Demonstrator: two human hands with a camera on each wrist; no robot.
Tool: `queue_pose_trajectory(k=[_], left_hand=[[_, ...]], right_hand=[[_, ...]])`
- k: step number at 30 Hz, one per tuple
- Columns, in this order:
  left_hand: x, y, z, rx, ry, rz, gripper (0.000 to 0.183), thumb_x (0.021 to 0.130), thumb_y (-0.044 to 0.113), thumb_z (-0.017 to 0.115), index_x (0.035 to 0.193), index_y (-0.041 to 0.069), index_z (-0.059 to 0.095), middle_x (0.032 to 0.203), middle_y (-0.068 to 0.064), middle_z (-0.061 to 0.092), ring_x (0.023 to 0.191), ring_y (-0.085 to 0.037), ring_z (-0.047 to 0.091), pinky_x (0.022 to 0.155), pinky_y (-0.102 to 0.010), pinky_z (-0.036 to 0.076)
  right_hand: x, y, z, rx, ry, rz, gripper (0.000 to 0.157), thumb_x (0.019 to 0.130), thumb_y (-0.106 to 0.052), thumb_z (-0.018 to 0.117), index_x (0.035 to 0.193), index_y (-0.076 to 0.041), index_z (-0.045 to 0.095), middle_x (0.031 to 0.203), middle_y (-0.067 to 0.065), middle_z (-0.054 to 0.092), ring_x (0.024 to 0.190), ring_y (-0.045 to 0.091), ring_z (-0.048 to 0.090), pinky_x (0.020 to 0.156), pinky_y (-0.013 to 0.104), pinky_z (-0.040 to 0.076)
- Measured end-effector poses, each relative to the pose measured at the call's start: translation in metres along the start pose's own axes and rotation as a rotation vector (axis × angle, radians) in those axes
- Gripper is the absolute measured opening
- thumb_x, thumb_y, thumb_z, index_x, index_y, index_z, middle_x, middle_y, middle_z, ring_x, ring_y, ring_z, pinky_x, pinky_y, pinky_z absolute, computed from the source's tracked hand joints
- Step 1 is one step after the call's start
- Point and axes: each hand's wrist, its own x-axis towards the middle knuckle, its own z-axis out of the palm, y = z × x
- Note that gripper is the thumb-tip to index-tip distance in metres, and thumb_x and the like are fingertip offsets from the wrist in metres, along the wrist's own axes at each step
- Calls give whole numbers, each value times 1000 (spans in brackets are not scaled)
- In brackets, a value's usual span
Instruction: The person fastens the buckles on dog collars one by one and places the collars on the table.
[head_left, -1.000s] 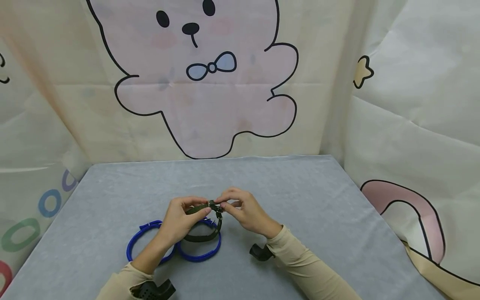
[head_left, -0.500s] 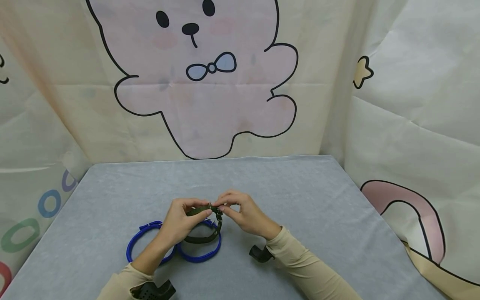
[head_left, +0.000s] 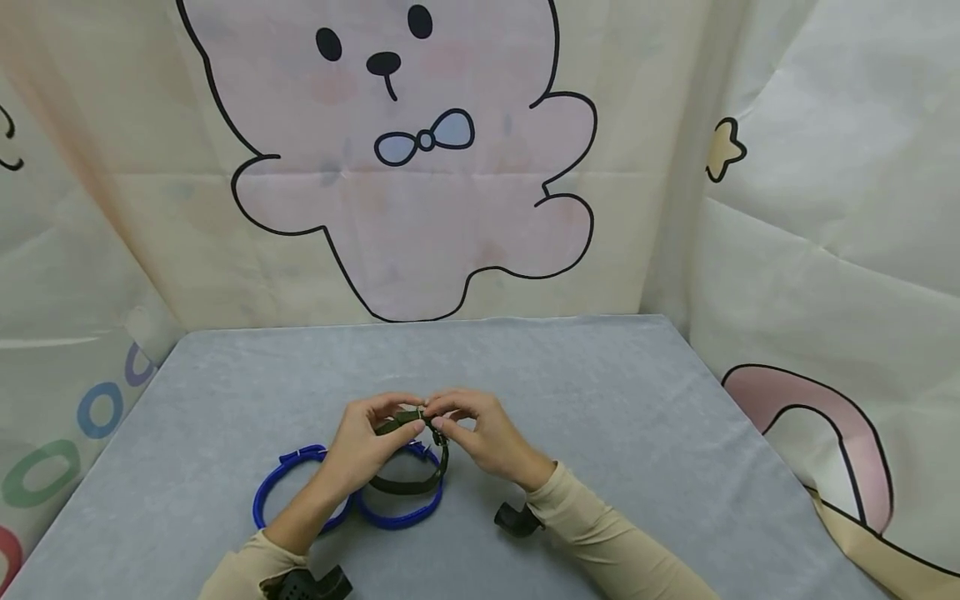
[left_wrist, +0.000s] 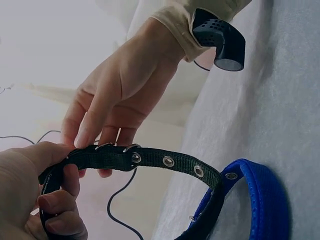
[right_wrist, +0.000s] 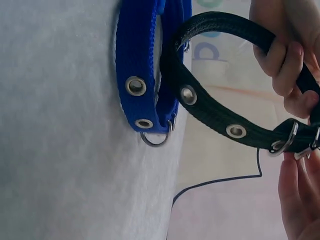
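A dark green collar (head_left: 412, 486), probably a pet collar, is held up in a closed loop above the table. It has metal eyelets, a D-ring (right_wrist: 291, 139) and a buckle, partly covered by fingers. My left hand (head_left: 360, 446) grips the strap on the buckle's left, its fingers curled round it in the left wrist view. From the other side, my right hand (head_left: 487, 435) pinches the strap by the buckle between thumb and fingers. Below lie two blue collars, one (head_left: 397, 522) behind the green loop and another (head_left: 264, 492) partly hidden by my left forearm.
A grey cloth covers the table (head_left: 600, 392). Printed fabric walls (head_left: 645, 208) stand at the back and on both sides. Each wrist wears a black camera mount, such as the right one (head_left: 517, 520).
My right hand's fingertips have come closer to the left hand's at the buckle. The green loop has shifted slightly right and swung a little. The blue collars stay put.
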Motion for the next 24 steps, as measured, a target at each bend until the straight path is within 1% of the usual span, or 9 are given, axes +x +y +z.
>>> queue_pose_trajectory(k=[2, 3, 7, 10, 13, 17, 19, 22, 24], left_hand=[[0, 0, -1, -5, 13, -12, 26, 96, 19, 71, 121, 10, 72, 110, -13, 75, 91, -6, 69, 78, -26, 55], [0, 1, -1, -18, 20, -25, 27, 97, 20, 70, 122, 10, 72, 114, -12, 74, 88, -4, 67, 75, -25, 54], [1, 5, -5, -126, 66, -93, 31, 101, 19, 63, 129, 6, 69, 102, -6, 72, 59, 1, 49, 54, -20, 44], [2, 8, -9, -216, 107, -133, 35, 104, 19, 58, 134, 2, 64, 87, 3, 66, 49, -2, 32, 48, -22, 34], [3, 10, -14, -248, 107, -136, 38, 106, 18, 55, 140, 3, 59, 88, 7, 64, 52, -3, 36, 51, -21, 34], [6, 10, -19, -155, 49, -83, 49, 102, 8, 57, 150, 12, 49, 103, -3, 68, 65, -5, 53, 60, -24, 46], [7, 9, -21, -75, 22, -56, 57, 99, 2, 59, 153, 15, 45, 110, -11, 70, 75, -6, 62, 67, -28, 54], [7, 8, -25, 37, -11, -39, 60, 98, -2, 57, 153, 16, 45, 113, -19, 71, 83, -10, 68, 72, -32, 58], [7, 8, -27, 98, -35, -42, 55, 99, 0, 56, 152, 15, 48, 113, -19, 72, 84, -14, 70, 71, -33, 59]], right_hand=[[-1, 0, 0, -8, -13, -17, 22, 101, -8, 60, 120, -5, 71, 130, 14, 66, 115, 26, 65, 88, 32, 58], [0, 0, -1, -16, -22, -20, 25, 102, -8, 60, 124, -5, 69, 133, 14, 65, 115, 26, 65, 88, 32, 58], [1, 0, -4, -50, -81, 8, 43, 101, -8, 60, 144, -7, 54, 140, 14, 62, 114, 28, 66, 89, 31, 57], [2, 0, -7, -60, -134, 65, 55, 102, -8, 60, 154, -11, 42, 133, 16, 65, 108, 31, 69, 84, 28, 56], [4, 0, -10, -41, -148, 122, 57, 103, -8, 57, 156, -13, 37, 117, 19, 70, 93, 30, 70, 75, 30, 58], [5, 2, -18, 35, -113, 174, 54, 105, -6, 52, 156, -16, 38, 106, 22, 68, 78, 23, 67, 66, 44, 59], [6, 3, -23, 93, -97, 193, 53, 105, -5, 51, 155, -16, 39, 106, 23, 66, 77, 29, 68, 66, 47, 59], [7, 4, -32, 172, -101, 229, 52, 105, -4, 49, 155, -15, 39, 111, 25, 64, 81, 43, 67, 67, 43, 61], [8, 4, -37, 200, -113, 258, 51, 106, -5, 48, 155, -15, 40, 115, 26, 62, 84, 47, 67, 68, 38, 61]])
